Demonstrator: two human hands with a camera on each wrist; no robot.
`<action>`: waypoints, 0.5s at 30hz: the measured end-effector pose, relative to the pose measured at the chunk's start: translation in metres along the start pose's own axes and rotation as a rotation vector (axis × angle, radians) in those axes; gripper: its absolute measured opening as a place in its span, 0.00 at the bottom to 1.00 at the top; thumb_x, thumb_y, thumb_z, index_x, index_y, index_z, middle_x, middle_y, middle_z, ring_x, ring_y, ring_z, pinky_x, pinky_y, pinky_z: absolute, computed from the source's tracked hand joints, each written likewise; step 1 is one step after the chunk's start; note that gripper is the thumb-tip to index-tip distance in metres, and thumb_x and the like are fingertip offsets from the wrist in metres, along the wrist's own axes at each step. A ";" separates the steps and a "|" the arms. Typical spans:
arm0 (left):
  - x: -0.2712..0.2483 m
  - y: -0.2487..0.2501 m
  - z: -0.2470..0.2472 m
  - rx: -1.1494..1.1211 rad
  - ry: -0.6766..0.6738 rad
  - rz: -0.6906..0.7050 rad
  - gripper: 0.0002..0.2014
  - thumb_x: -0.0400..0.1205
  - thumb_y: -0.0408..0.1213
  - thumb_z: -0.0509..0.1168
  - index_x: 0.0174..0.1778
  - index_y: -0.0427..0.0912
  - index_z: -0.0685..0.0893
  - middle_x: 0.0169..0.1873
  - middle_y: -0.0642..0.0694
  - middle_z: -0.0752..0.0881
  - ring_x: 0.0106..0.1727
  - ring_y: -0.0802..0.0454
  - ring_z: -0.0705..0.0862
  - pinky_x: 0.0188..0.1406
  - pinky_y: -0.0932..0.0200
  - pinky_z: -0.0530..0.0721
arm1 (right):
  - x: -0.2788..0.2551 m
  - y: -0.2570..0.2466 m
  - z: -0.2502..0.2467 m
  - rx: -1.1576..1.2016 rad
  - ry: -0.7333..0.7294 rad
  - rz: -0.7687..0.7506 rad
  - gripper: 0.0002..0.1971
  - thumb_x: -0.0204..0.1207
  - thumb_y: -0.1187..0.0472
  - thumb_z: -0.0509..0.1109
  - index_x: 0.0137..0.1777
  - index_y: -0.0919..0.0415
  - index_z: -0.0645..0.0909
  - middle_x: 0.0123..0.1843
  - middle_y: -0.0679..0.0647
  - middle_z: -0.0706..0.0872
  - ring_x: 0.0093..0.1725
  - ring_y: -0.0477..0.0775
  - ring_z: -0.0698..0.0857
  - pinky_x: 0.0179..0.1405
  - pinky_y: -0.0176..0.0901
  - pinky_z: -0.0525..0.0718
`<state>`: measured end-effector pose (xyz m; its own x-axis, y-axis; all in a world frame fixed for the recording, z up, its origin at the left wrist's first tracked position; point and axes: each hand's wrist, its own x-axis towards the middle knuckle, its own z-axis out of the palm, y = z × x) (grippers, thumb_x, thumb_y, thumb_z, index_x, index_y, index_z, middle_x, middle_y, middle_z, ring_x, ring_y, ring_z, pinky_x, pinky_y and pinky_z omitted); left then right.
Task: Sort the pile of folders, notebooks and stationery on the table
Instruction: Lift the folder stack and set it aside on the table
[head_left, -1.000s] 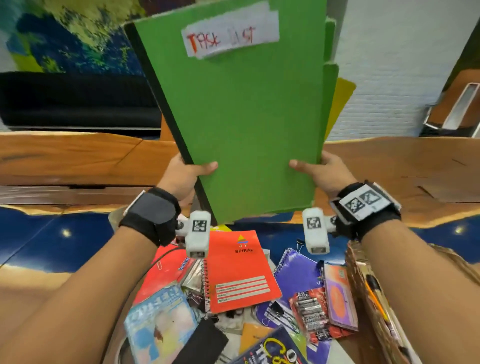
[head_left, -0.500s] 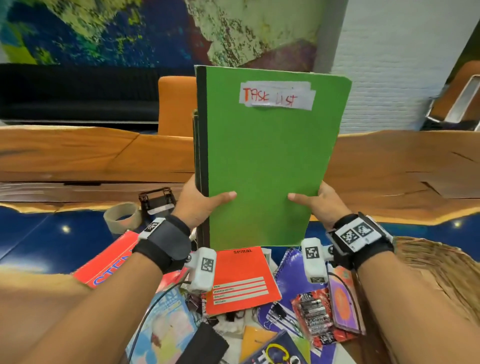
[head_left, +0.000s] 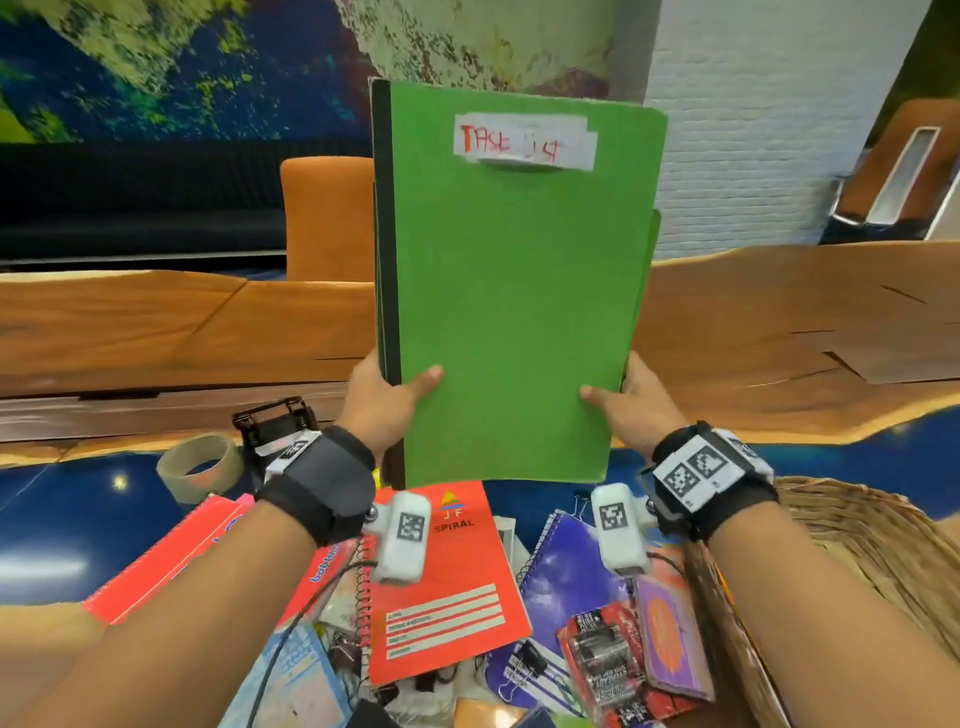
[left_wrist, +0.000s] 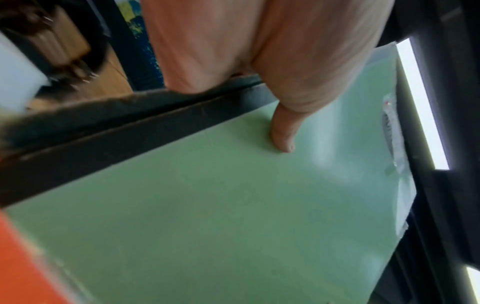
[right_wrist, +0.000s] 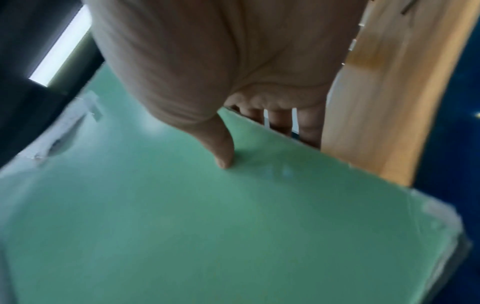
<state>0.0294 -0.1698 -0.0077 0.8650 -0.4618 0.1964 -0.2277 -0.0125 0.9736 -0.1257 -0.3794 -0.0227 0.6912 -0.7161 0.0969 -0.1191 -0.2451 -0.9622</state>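
**Folders held upright over the pile**

Nearest lies the unsorted pile on the counter (head_left: 62, 499): an orange spiral notebook (head_left: 447, 587), a purple notebook (head_left: 571, 571), a pack of batteries (head_left: 608, 660), with a wicker basket (head_left: 857, 525) at the right and a tape roll (head_left: 200, 465) at the left.

Above the pile, both hands hold a stack of green folders (head_left: 514, 291) upright by its lower corners. The left hand (head_left: 382, 402) pinches the black-spine edge, thumb on the front cover and fingers behind. The right hand (head_left: 631, 402) pinches the open edge the same way.

The risk, as I judge it, is at the open edge. A second green sheet peeks out behind it, so the stack is not flush. A loose pinch or a tilt could let inner folders slide out onto the pile.

The front folder is plain green card with a taped white label in red, partly lifting.
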 end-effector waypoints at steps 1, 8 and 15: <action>0.011 0.010 0.012 -0.044 -0.001 0.010 0.21 0.78 0.29 0.74 0.66 0.42 0.80 0.59 0.44 0.87 0.61 0.44 0.87 0.67 0.42 0.82 | 0.007 -0.010 -0.010 -0.024 0.069 -0.023 0.24 0.79 0.69 0.71 0.73 0.59 0.68 0.66 0.53 0.82 0.61 0.53 0.83 0.63 0.48 0.82; 0.085 0.043 0.127 -0.032 0.019 -0.081 0.27 0.78 0.23 0.68 0.73 0.38 0.73 0.56 0.41 0.85 0.55 0.43 0.86 0.53 0.51 0.87 | 0.061 -0.032 -0.093 -0.237 0.364 0.003 0.29 0.75 0.73 0.71 0.72 0.63 0.61 0.53 0.57 0.79 0.50 0.57 0.80 0.45 0.42 0.77; 0.094 -0.025 0.222 0.203 -0.163 -0.219 0.26 0.81 0.24 0.61 0.77 0.34 0.69 0.67 0.37 0.80 0.67 0.38 0.80 0.62 0.52 0.81 | 0.096 0.042 -0.145 -0.578 0.268 0.270 0.15 0.75 0.72 0.71 0.61 0.65 0.80 0.63 0.65 0.81 0.50 0.56 0.75 0.45 0.40 0.71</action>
<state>0.0171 -0.4095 -0.0388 0.8242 -0.5639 -0.0522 -0.1428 -0.2961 0.9444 -0.1679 -0.5535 -0.0171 0.3929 -0.9196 0.0044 -0.6746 -0.2915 -0.6782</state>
